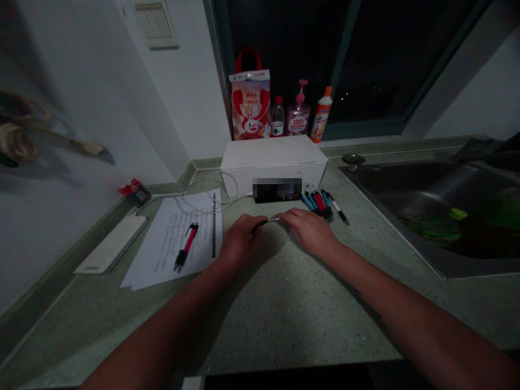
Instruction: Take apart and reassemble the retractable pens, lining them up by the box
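My left hand (240,238) is closed on a dark pen (260,223) above the counter, with the pen's thin metal-looking end pointing right. The fingertips of my right hand (304,228) are pinched at that end, on a small pale part (274,219). To the left, pens with red and black barrels (187,245) lie on printed sheets (162,238). Several blue, red and white pens (319,205) lie in a group beyond my right hand. A phone (277,191) leans against a white box (276,157).
A white power bank (111,244) with a cable (203,208) and a small red packet (134,191) are at the left. The sink (426,211) is at the right. Bottles (298,116) and a red bag (251,105) stand behind the box.
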A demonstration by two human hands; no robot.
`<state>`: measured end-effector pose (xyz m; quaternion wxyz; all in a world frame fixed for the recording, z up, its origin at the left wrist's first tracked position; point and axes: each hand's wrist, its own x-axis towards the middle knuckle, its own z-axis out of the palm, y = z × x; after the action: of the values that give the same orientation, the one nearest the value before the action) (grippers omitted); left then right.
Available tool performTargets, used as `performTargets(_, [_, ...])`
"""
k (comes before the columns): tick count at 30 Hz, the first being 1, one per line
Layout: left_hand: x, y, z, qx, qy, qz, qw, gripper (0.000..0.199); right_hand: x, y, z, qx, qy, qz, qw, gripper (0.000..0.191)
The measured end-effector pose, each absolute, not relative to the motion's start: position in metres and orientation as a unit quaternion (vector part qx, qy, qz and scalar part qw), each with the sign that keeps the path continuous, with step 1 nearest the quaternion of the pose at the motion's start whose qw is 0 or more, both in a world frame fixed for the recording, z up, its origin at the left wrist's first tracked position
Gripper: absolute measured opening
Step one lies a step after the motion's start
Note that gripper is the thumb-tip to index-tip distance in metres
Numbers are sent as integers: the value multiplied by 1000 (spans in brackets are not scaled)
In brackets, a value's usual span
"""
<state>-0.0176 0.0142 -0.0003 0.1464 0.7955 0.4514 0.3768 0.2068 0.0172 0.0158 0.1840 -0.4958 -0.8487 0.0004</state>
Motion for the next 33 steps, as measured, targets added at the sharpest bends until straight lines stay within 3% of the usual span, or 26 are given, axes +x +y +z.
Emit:
performTargets(8, [-16,15,-5,831,389,360,171,27,201,15,7,-470,-853,91,210,23])
performTargets(15, [-15,14,-2,791,452,368,187,20,203,12,11,-449,-851,96,255,22])
performTargets(24, [-17,14,2,778,453,380,211,18,198,10,10,-472,-840,123,236,15])
performTargets(33, [-15,13,1,766,478,370,220,17,196,9,15,-476,-853,99,191,24])
